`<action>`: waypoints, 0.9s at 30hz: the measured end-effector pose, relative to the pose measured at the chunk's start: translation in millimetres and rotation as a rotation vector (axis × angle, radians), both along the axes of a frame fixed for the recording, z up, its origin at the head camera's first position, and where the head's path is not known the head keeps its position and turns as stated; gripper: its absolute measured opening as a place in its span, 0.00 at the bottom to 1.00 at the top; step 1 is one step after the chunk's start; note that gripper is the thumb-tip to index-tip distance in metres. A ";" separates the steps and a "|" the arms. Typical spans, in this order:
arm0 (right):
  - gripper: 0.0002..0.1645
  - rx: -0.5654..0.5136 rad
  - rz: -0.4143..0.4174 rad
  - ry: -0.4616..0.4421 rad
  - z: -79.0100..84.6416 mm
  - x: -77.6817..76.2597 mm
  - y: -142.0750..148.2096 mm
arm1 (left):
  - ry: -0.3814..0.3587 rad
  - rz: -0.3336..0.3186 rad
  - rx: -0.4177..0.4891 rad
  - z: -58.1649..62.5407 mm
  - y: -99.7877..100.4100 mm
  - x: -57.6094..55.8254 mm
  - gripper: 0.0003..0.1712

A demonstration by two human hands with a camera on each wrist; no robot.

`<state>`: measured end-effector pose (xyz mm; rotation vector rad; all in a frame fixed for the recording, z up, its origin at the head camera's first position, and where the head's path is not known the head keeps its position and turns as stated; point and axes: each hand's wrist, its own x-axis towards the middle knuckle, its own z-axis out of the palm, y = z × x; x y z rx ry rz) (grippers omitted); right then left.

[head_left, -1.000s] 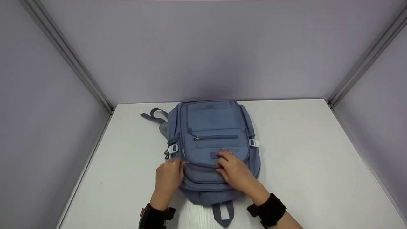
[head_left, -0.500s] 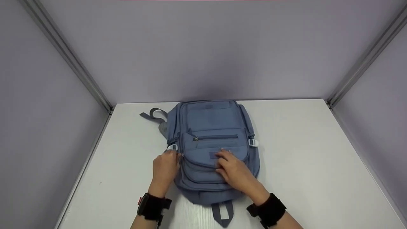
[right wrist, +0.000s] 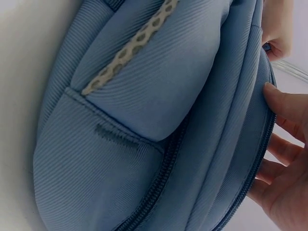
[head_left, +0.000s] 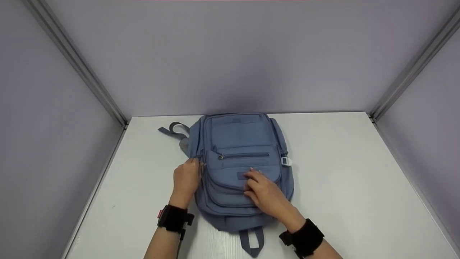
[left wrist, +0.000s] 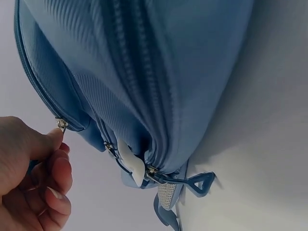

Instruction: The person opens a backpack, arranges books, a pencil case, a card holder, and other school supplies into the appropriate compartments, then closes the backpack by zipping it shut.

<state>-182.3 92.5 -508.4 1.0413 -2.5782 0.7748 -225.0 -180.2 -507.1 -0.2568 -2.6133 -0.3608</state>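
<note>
A blue backpack (head_left: 239, 133) lies front side up on the white table, its top handle (head_left: 252, 242) toward the near edge. At the left edge of its front pocket is my left hand (head_left: 187, 178). Thumb and index finger pinch a small metal zipper pull (left wrist: 61, 124) in the left wrist view, the other fingers curled below. My right hand (head_left: 264, 190) grips the lower part of the front pocket (right wrist: 255, 110), thumb on one side of the zippered edge and fingers on the other. A fabric label (head_left: 241, 175) shows by its fingertips.
A white side buckle (head_left: 286, 161) sits on the backpack's right side. Another zipper pull with a blue loop (left wrist: 199, 184) hangs at its left side. A loose strap (head_left: 174, 130) lies at the upper left. Grey panels (head_left: 230, 57) enclose the table (head_left: 341, 172) behind and at both sides.
My left hand has moved away from me along the left edge of the front pocket, pinching the zipper pull, and now covers the left buckle. The right hand stays in place.
</note>
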 end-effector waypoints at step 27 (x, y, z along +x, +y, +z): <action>0.12 0.016 -0.087 0.083 -2.2 2.6 0.4 | 0.105 -0.002 0.086 -7.6 3.8 -11.5 0.14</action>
